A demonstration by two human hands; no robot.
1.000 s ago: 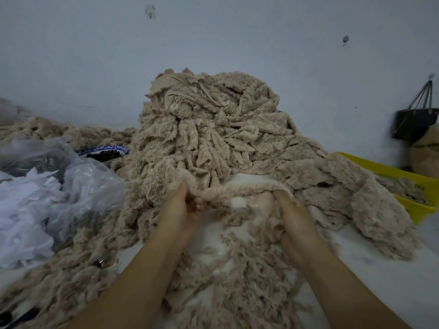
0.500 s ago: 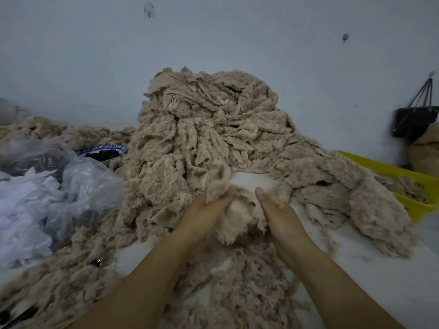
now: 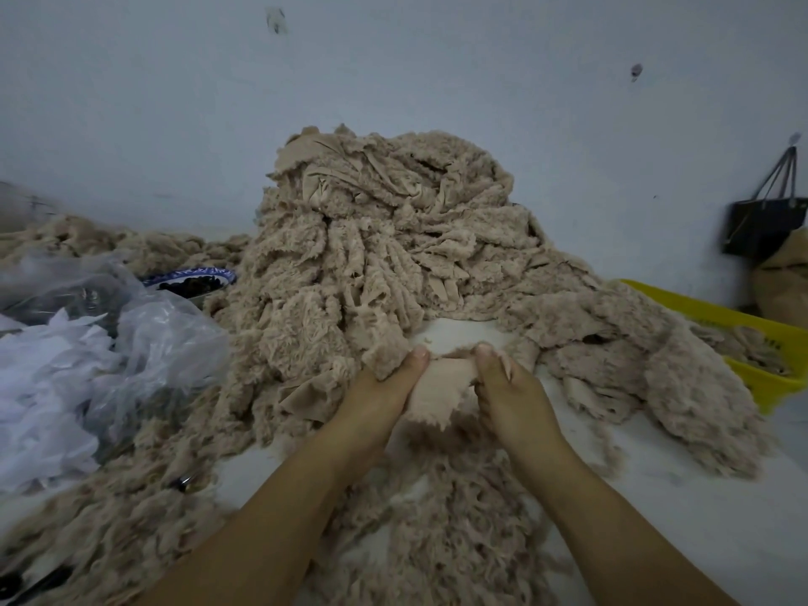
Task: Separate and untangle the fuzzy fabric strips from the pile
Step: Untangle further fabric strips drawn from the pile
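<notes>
One strip [image 3: 437, 387] pinched in the grip of left hand [image 3: 384, 398] and right hand [image 3: 511, 398]; big pile [image 3: 393, 238] mid-frame looks mostly unsorted, loads to go.

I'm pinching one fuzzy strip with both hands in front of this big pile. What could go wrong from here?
1. The strip, pinched by the left hand and right hand, seems to run into the pile; a tug might tear it or tighten the tangle.
2. The pile stands tall, so pulling could slump it onto the bowl beside it.
</notes>
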